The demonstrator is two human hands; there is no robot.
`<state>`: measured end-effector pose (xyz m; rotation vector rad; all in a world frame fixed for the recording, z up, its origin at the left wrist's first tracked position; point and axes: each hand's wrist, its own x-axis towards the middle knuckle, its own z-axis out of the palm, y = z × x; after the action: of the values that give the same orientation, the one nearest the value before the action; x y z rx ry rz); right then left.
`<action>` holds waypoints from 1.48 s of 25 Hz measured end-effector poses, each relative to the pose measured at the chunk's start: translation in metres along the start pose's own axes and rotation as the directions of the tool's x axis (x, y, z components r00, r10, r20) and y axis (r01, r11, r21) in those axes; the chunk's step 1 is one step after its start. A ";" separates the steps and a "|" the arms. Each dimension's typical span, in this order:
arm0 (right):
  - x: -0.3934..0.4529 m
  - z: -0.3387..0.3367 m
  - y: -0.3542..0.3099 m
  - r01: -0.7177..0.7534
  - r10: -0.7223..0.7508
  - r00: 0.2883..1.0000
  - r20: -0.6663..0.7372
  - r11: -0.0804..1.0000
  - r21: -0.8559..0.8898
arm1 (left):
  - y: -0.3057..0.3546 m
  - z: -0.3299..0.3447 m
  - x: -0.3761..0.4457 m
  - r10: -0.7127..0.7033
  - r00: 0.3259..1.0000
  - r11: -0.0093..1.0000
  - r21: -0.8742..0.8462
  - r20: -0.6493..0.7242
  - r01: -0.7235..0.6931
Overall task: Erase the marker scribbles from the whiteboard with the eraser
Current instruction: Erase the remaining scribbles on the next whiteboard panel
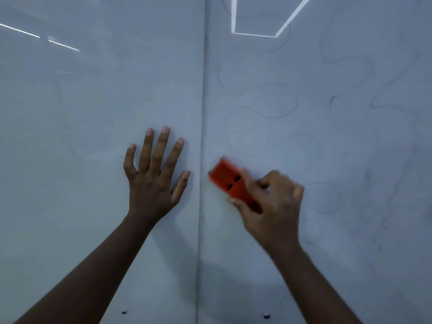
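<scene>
Gripping the orange eraser (230, 181) in your right hand (272, 206), fingers curled round its lower end, you're low on the whiteboard (350, 148), just right of the seam (203, 136). Its long axis points up-left from the grip. Left hand (152, 181) lies flat, fingers spread. Likely risk: faint scribbles (268, 101) above get skipped, or smear.

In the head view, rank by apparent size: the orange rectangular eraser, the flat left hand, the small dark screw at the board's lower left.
1. Flat left hand
2. Orange rectangular eraser, partly hidden by the right hand
3. Small dark screw
</scene>
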<state>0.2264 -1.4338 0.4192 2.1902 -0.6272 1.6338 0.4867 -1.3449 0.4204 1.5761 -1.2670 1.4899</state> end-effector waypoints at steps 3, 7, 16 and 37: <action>0.055 -0.017 0.019 -0.184 0.196 0.970 -0.147 0.979 0.092 | 0.000 0.000 0.000 -0.004 1.000 1.000 0.004 0.000 0.004; 0.050 -0.012 0.009 -0.158 0.179 0.973 -0.147 0.977 0.143 | 0.001 0.000 0.001 -0.005 1.000 1.000 0.001 0.013 0.005; -0.006 0.004 -0.008 0.165 -0.160 0.986 0.054 0.981 -0.100 | 0.008 -0.024 0.075 -0.070 0.997 0.997 -0.020 -0.033 0.070; 0.013 0.015 0.003 0.184 -0.187 0.980 -0.068 0.982 -0.050 | -0.005 -0.012 0.128 -0.106 0.989 0.994 -0.019 -0.107 0.104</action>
<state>0.2406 -1.4458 0.4273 2.0799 -0.4203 1.5789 0.4746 -1.3603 0.5480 1.5080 -1.1140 1.4765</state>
